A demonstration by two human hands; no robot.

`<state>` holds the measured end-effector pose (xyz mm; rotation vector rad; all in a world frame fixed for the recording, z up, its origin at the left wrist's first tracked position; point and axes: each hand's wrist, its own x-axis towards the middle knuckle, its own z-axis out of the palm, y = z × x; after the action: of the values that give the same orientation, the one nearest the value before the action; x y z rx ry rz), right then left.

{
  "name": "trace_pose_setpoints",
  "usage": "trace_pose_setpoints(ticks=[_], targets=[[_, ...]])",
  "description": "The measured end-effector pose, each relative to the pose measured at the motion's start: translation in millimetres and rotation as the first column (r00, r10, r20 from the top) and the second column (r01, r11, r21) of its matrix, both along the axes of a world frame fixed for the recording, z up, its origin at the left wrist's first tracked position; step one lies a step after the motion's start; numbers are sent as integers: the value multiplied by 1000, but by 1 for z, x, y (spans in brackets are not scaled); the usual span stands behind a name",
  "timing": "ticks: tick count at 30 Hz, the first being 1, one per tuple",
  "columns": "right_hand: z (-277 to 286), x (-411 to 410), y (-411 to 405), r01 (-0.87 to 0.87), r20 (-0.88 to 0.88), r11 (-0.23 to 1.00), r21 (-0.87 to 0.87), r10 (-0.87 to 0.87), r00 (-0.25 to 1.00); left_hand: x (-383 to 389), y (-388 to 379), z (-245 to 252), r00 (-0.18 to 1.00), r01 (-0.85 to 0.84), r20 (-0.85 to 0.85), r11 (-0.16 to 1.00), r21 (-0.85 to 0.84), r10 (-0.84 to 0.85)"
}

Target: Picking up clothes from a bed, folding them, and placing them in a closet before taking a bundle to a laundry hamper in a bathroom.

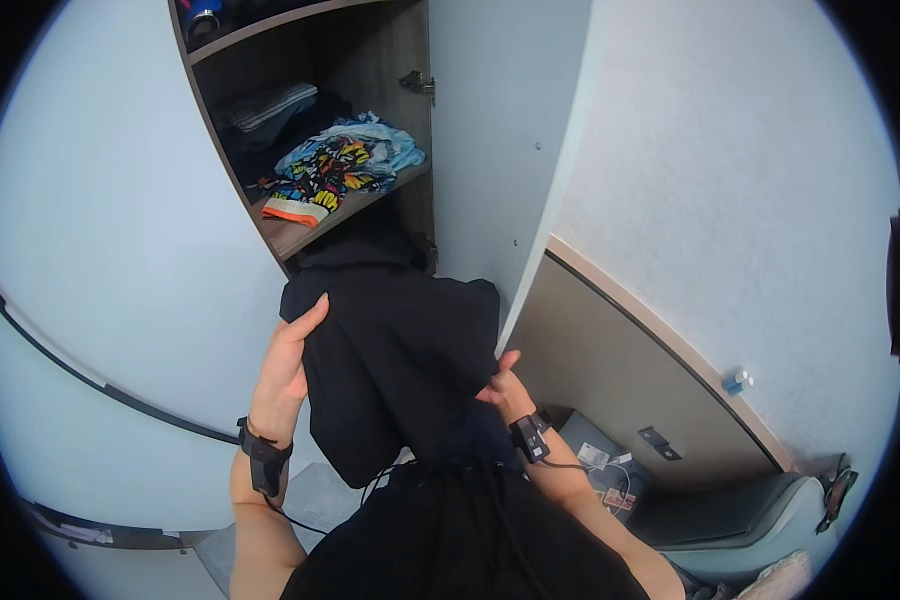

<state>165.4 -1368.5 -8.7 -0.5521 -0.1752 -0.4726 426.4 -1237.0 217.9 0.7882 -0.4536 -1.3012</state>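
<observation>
A black cloth garment (397,337) hangs between my two hands in front of an open wardrobe. My left hand (292,349) grips its left side, thumb on top and the fingers hidden behind the cloth. At the lower right edge of the garment is my right hand (504,381), its thumb raised and its fingers partly covered by the fabric. Beyond the garment, a crumpled multicoloured printed garment (319,176) and light blue patterned clothing (390,146) lie on the wardrobe shelf (300,236). Folded dark clothing (270,112) is behind them.
The open wardrobe door (502,150) stands right of the shelves, close to my right hand. A closed white door (120,225) with a long black handle (120,397) is at left. Lower right are a grey box (589,442) with cables and a bed's padded headboard (712,517).
</observation>
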Motion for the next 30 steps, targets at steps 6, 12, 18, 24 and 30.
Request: trace_pose_setpoints(ticks=[6, 12, 18, 24, 30], targets=[[88, 14, 19, 26, -434, 895, -445, -241, 868, 50, -8, -47, 997, -13, -71, 992, 123, 21], [134, 17, 8, 208, -507, 959, -192, -279, 816, 97, 6, -81, 920, 59, 362, 968, 243, -147], [162, 42, 7, 56, -535, 912, -405, -287, 795, 66, 5, -74, 134, 182, 991, 983, -37, 12], [189, 68, -10, -75, -535, 797, -599, -329, 778, 17, -32, -72, 488, 590, 746, 801, 100, -453], [207, 30, 15, 443, -33, 341, -829, -821, 570, 38, -88, -54, 799, 442, 456, 897, -2, -393]])
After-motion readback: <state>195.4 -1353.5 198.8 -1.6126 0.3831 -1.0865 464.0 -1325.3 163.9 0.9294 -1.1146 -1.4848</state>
